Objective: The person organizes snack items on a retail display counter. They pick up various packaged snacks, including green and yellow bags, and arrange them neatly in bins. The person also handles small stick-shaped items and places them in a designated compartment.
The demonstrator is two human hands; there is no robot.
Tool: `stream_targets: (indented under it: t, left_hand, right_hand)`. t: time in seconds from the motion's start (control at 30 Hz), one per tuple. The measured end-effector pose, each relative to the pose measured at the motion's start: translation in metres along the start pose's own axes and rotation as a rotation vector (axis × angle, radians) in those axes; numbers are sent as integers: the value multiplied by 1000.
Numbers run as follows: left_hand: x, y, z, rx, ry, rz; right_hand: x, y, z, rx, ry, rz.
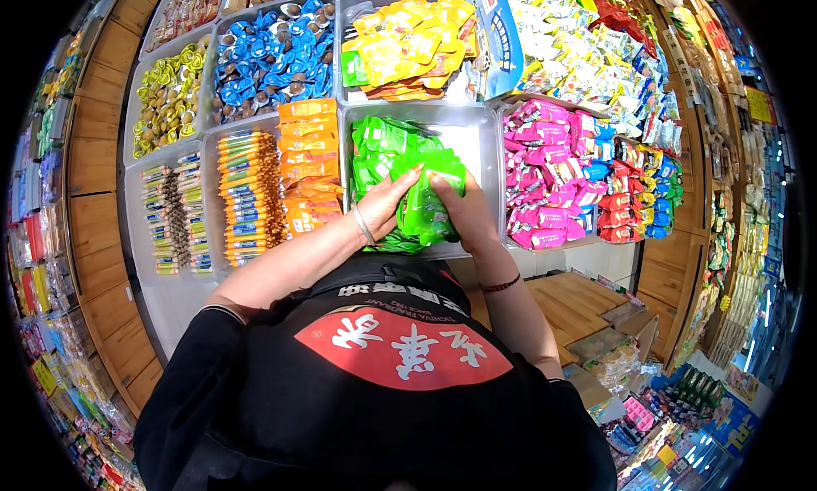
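My left hand [382, 205] and my right hand [469, 211] grip a bunch of green snack packets [429, 213] between them, thumbs on top. The bunch is held over the front part of a translucent plastic bin [488, 172]. More green packets [385, 140] are heaped in the left side of that bin, partly behind my hands. The fingers beneath the bunch are hidden. A metal bangle [362, 225] circles my left wrist, and a dark beaded bracelet [500, 285] my right.
Orange packets [309, 146] and stick-shaped snacks [246, 197] fill the bin to the left. Pink packets [539, 165] lie to the right. Behind are yellow packets [415, 38], blue-wrapped snacks [274, 57] and a blue sign board [501, 41]. An open cardboard box [606, 357] stands low at right.
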State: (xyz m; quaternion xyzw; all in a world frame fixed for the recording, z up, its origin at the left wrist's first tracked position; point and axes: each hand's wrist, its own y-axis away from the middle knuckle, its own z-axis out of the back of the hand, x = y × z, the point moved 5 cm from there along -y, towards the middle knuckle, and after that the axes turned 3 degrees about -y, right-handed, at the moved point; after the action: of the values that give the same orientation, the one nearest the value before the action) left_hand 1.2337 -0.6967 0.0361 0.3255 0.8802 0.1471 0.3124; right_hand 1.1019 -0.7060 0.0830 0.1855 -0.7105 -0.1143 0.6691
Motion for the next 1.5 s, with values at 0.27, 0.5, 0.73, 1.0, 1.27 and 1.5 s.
stream_targets:
  t: [0.27, 0.5, 0.73, 1.0, 1.27, 1.5]
  left_hand:
    - [11, -12, 2, -31, -17, 52]
    - [26, -37, 14, -55, -85, 86]
    - [16, -50, -3, 60, -395, 97]
    - [-30, -51, -50, 126, -1056, -89]
    - [-21, -63, -38, -27, -940, -321]
    - [-37, -34, -64, -120, -1146, -602]
  right_hand:
    - [-30, -6, -4, 132, -485, -413]
    - [-56, -21, 23, 149, -339, -244]
    - [-48, -25, 37, 208, -549, -321]
    - [-28, -28, 66, 185, -582, -130]
    - [-31, -29, 54, 181, -695, -124]
    - [-50, -24, 57, 122, -812, -84]
